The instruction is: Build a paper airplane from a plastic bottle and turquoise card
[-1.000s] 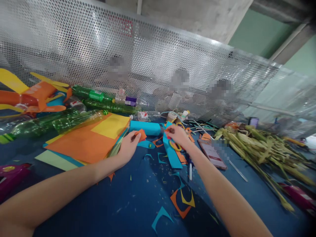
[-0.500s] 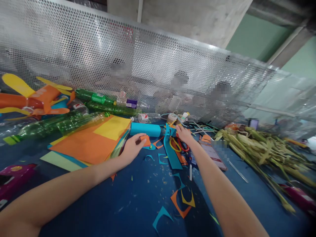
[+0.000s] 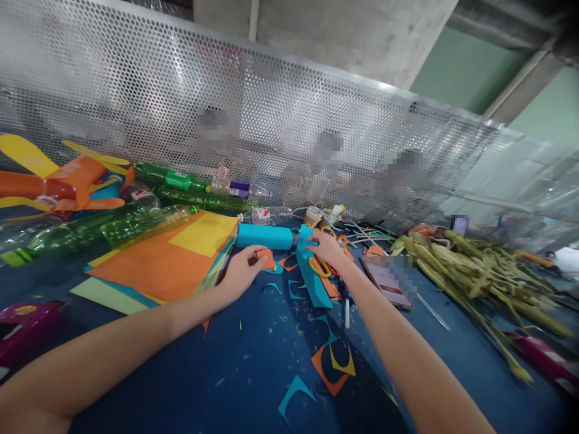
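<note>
Two hands in play, head view. Left hand point(image 3: 244, 268): nearly closed, thumb and fingers pinching an orange paper piece point(image 3: 268, 259). Right hand point(image 3: 329, 248): fingers curled, part open, at the upper end of a blue paper strip point(image 3: 312, 274); can't tell if I've got a grip on it. Yellow-handled scissors point(image 3: 320, 267) lie by that strip.

Blue-wrapped bottle point(image 3: 265, 236) lies on its side mid-tabletop point(image 3: 217, 374), toward the far edge, just beyond my left fingers. Wrap looks done; no fins or blades seen on it. Some cutting done, judging by curved offcuts point(image 3: 289, 395) on my side. Loose: orange piece and blue strip, neither visibly fixed to the bottle. Paper stack point(image 3: 158, 265) left of it looks mostly uncut.
</note>
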A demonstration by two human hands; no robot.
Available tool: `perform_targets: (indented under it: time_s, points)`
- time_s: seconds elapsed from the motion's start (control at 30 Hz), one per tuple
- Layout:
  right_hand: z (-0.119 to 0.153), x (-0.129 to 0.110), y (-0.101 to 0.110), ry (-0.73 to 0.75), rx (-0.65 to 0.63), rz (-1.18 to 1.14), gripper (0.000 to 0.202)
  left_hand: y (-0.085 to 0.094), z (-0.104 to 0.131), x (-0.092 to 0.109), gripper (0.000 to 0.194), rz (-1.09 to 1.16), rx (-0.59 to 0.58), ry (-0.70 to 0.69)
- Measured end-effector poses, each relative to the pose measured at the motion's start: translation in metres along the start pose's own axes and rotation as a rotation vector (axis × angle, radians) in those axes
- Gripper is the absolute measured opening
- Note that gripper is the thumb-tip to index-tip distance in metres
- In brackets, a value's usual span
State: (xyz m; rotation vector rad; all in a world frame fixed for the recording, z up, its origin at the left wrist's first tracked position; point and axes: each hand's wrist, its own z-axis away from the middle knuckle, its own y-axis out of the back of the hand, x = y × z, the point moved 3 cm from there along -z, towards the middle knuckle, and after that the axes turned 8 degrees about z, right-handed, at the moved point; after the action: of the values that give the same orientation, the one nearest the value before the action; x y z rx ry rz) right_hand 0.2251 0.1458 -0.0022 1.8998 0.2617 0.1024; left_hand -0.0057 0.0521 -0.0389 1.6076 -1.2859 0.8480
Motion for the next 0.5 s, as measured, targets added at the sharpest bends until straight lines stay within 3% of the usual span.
perform_targets:
  time_s: [0.33,0.43,0.5]
  points:
    - [-0.034,0.017,0.056,-0.298,0.321,0.06,0.027,-0.004,-0.002,-0.01,0.025,0.067,-0.022,-0.003]
    - [-0.039,0.024,0.057,-0.331,0.355,0.049,0.032,-0.005,-0.003,-0.011,0.025,0.07,-0.025,-0.009]
    - [-0.039,0.027,0.046,-0.323,0.321,0.034,0.033,-0.005,-0.003,-0.012,0.025,0.067,-0.027,-0.012]
